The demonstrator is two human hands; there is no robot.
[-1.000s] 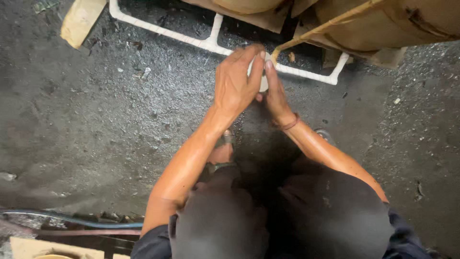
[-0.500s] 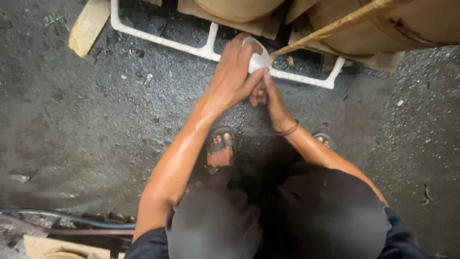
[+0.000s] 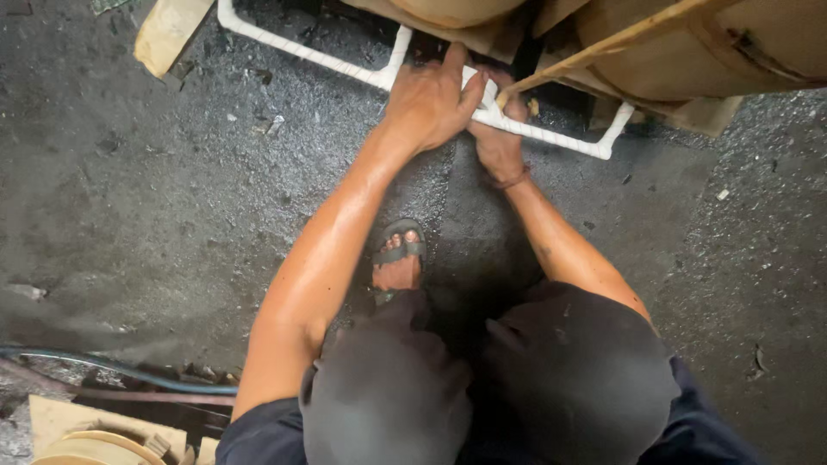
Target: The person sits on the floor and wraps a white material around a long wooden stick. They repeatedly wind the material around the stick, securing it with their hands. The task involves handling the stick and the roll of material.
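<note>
A rough, dark grey concrete floor strewn with grit and small chips fills nearly the whole view, with big tan wooden drum-like forms and planks crowding its far edge and a dark hose lying along its near left. On the floor just in front of that timber lies a white ribbed rectangular frame of thin bars, and a pale wooden offcut rests beside its left end. The squatting person's left hand is clamped over the frame's near bar, the right hand curls round the same bar just beside it, touching, and one sandalled foot is planted below.
</note>
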